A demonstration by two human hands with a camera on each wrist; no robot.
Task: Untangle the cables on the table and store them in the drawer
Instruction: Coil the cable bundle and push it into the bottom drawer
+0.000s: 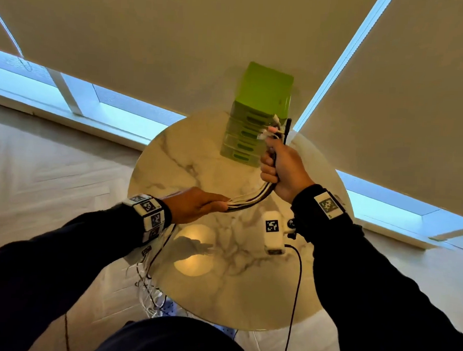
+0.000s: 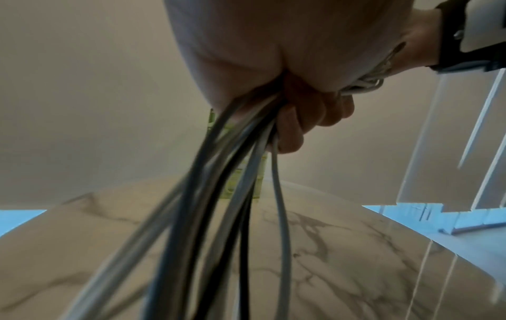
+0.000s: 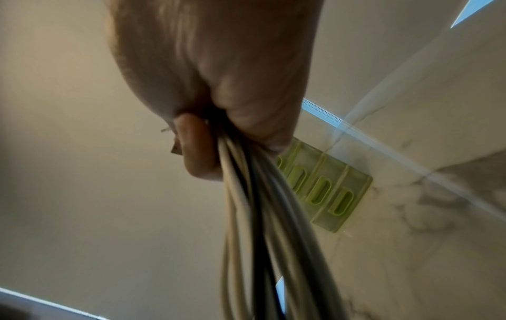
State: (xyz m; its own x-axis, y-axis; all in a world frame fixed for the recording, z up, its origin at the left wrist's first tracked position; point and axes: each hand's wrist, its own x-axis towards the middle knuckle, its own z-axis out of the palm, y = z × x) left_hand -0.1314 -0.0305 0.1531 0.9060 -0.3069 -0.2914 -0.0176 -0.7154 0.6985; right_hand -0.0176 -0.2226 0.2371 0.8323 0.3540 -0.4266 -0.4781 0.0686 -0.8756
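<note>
A bundle of white and black cables [image 1: 250,198] stretches between both hands above the round marble table [image 1: 199,151]. My right hand [image 1: 277,164] grips it just below the plug ends [image 1: 274,129], raised in front of the green drawer unit [image 1: 255,122]. My left hand [image 1: 212,202] holds the bundle lower down. In the left wrist view the fingers [image 2: 301,127] curl round the cables [image 2: 246,194]. The right wrist view shows the right hand [image 3: 202,147] closed round the cables [image 3: 260,216], with the drawer unit [image 3: 328,194] behind, its drawers pushed in.
The loose cable tails [image 1: 148,278] pass under my left wrist and hang off the table's left edge toward the floor. A black cord [image 1: 296,288] dangles from the wrist camera [image 1: 273,232] over the table's right side. Blinds and low windows stand behind the table.
</note>
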